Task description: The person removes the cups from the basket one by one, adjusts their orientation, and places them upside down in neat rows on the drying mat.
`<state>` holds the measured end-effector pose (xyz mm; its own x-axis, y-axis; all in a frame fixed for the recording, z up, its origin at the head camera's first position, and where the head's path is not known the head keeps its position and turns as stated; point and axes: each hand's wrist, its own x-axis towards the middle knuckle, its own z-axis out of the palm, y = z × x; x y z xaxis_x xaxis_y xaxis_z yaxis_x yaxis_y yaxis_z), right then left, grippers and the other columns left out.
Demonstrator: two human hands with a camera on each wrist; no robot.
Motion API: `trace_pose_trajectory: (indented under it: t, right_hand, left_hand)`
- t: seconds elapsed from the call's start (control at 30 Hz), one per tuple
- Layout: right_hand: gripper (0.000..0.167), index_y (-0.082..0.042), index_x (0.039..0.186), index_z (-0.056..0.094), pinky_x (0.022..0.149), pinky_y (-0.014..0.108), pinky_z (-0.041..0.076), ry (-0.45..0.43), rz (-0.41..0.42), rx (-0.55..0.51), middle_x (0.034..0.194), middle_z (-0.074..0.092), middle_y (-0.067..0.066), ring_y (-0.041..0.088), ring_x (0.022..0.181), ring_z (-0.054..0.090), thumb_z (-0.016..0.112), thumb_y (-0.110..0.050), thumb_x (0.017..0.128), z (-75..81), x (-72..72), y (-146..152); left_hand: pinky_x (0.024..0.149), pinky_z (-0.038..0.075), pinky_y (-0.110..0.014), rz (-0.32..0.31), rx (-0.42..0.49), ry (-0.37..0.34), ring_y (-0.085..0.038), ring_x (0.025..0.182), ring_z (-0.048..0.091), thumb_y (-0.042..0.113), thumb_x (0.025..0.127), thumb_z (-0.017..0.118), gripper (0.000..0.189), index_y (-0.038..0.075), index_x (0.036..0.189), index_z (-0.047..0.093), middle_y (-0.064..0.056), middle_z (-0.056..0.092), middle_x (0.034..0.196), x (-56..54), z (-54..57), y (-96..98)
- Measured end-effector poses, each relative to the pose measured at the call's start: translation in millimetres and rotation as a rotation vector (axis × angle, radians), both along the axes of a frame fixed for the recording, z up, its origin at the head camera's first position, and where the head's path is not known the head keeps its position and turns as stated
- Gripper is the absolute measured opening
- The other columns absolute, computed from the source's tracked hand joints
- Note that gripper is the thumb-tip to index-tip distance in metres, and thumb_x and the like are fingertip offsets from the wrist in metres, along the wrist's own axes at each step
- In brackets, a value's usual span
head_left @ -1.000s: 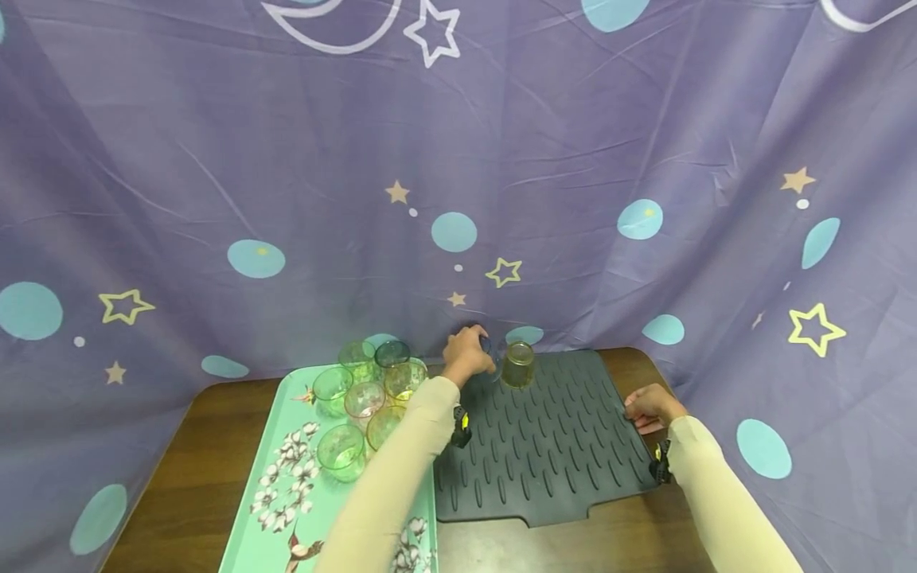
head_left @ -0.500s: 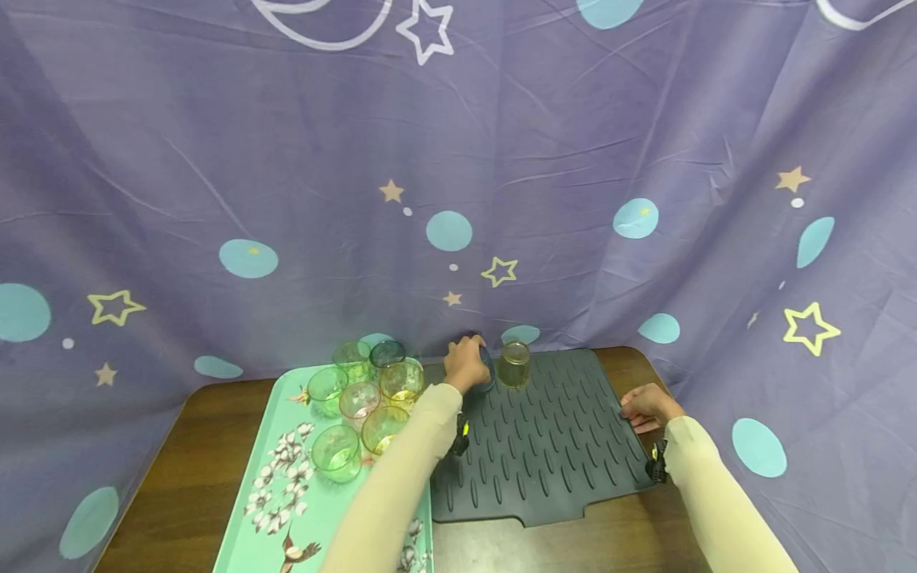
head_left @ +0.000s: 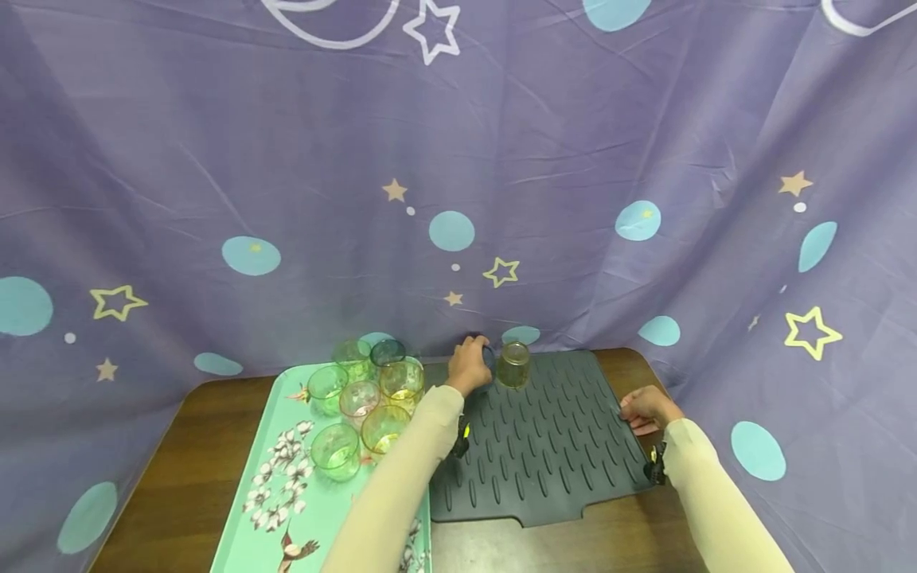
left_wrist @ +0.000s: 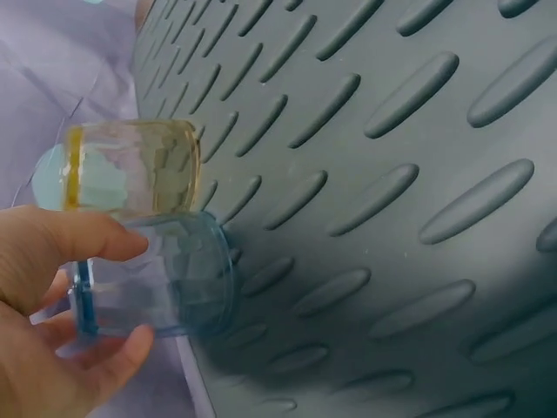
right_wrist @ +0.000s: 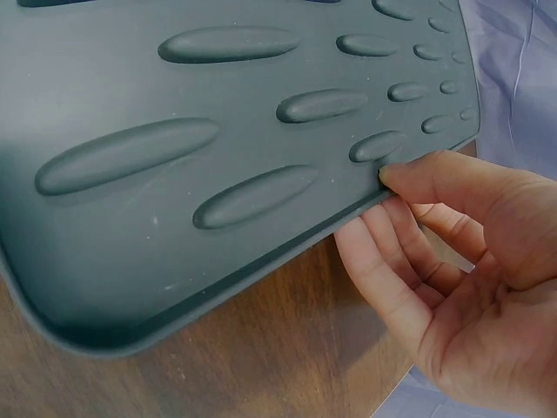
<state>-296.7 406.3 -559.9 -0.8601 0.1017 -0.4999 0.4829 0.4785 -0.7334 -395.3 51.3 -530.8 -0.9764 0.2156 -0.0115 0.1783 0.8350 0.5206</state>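
My left hand point(head_left: 469, 368) grips a clear blue glass point(left_wrist: 165, 279) near its base, thumb on one side and fingers on the other. The blue glass is upside down, its rim at the back left of the dark grey ribbed drying mat point(head_left: 544, 434). Right beside it, an amber glass point(head_left: 513, 366) stands inverted on the same mat; in the left wrist view the two look nearly touching. My right hand point(right_wrist: 470, 252) pinches the mat's right edge, with the thumb on top and the fingers beneath.
Left of the mat lies a mint-green floral tray point(head_left: 247, 477) with several upright tinted glasses, among them a green glass point(head_left: 337, 454), a pink glass point(head_left: 360, 402) and a dark blue glass point(head_left: 388, 352). Behind the wooden table point(head_left: 172, 477) hangs a purple patterned curtain point(head_left: 344, 199).
My left hand has come down slightly with the blue glass beside the amber glass. The right hand keeps its place on the mat's edge.
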Motion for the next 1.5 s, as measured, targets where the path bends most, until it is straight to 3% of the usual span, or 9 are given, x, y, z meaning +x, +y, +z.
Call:
trace_pose_trajectory:
  t: [0.1,0.2,0.4,0.63,0.73,0.83,1.03,1.27,1.5]
  right_hand:
    - [0.012,0.004,0.098,0.064,0.066,0.035,0.062,-0.002,-0.006,0.005,0.066,0.059,0.000,0.013,0.062,0.059,0.064,0.005,0.087,-1.4,-2.2,3]
    - [0.014,0.005,0.102,0.064,0.068,0.036,0.062,-0.001,0.003,0.013,0.069,0.060,0.001,0.015,0.065,0.060,0.063,0.004,0.088,-0.8,-3.0,6]
    - [0.015,0.006,0.102,0.064,0.068,0.038,0.062,0.007,0.027,0.019,0.073,0.063,0.002,0.017,0.067,0.062,0.062,0.004,0.088,1.7,-5.8,11]
    - [0.013,0.006,0.101,0.065,0.069,0.037,0.063,-0.001,0.044,0.013,0.071,0.062,0.000,0.015,0.066,0.062,0.062,0.004,0.089,7.1,-9.2,22]
    - [0.013,0.007,0.102,0.064,0.069,0.037,0.062,-0.004,0.046,0.009,0.072,0.062,0.000,0.015,0.067,0.062,0.062,0.003,0.089,10.0,-10.4,26]
    - [0.017,0.010,0.106,0.061,0.069,0.036,0.062,-0.005,0.052,-0.007,0.072,0.063,-0.001,0.015,0.067,0.062,0.062,0.003,0.090,11.4,-10.6,30]
    - [0.022,0.012,0.111,0.059,0.070,0.036,0.063,-0.021,0.056,-0.026,0.075,0.064,0.000,0.015,0.068,0.063,0.062,0.003,0.090,10.0,-6.0,32]
    - [0.014,0.007,0.103,0.061,0.069,0.034,0.062,-0.020,0.055,-0.051,0.077,0.062,0.000,0.014,0.069,0.063,0.062,0.002,0.090,9.8,0.5,41]
    - [0.012,0.005,0.101,0.061,0.068,0.032,0.062,-0.033,0.044,-0.073,0.073,0.063,-0.004,0.012,0.067,0.063,0.063,0.003,0.090,11.4,2.8,45]
  left_hand:
    - [0.088,0.053,-0.050,-0.027,0.009,-0.074,-0.039,0.122,0.057,0.000,0.077,0.077,0.080,0.016,0.150,0.048,-0.014,0.054,0.144,-1.7,4.1,-2.6]
    - [0.091,0.051,-0.049,-0.074,0.032,-0.147,-0.040,0.127,0.054,0.002,0.079,0.078,0.088,0.015,0.156,0.038,-0.016,0.048,0.151,1.7,19.8,-7.3]
    - [0.105,0.049,-0.049,-0.217,0.106,-0.192,-0.038,0.136,0.051,0.008,0.081,0.076,0.086,0.006,0.157,0.035,-0.021,0.046,0.155,6.7,76.8,-30.4]
    - [0.113,0.043,-0.051,-0.339,0.147,-0.272,-0.037,0.145,0.043,0.021,0.092,0.073,0.074,0.008,0.155,0.038,-0.021,0.043,0.157,16.1,136.8,-78.7]
    - [0.114,0.042,-0.052,-0.366,0.175,-0.274,-0.037,0.146,0.041,0.023,0.095,0.071,0.068,0.008,0.154,0.041,-0.019,0.043,0.157,24.5,153.4,-104.5]
    - [0.115,0.042,-0.053,-0.373,0.236,-0.301,-0.039,0.148,0.037,0.023,0.097,0.069,0.065,0.008,0.154,0.041,-0.018,0.040,0.159,32.2,160.4,-135.4]
    - [0.110,0.046,-0.053,-0.327,0.299,-0.365,-0.041,0.141,0.045,0.025,0.099,0.068,0.062,0.006,0.152,0.043,-0.022,0.047,0.152,47.7,144.0,-201.9]
    - [0.106,0.048,-0.054,-0.299,0.318,-0.447,-0.048,0.139,0.044,0.025,0.097,0.070,0.068,0.003,0.153,0.039,-0.029,0.044,0.151,62.2,98.5,-259.3]
    - [0.109,0.045,-0.059,-0.327,0.385,-0.526,-0.056,0.143,0.033,0.017,0.091,0.076,0.081,0.001,0.156,0.032,-0.033,0.037,0.154,75.8,51.2,-286.9]
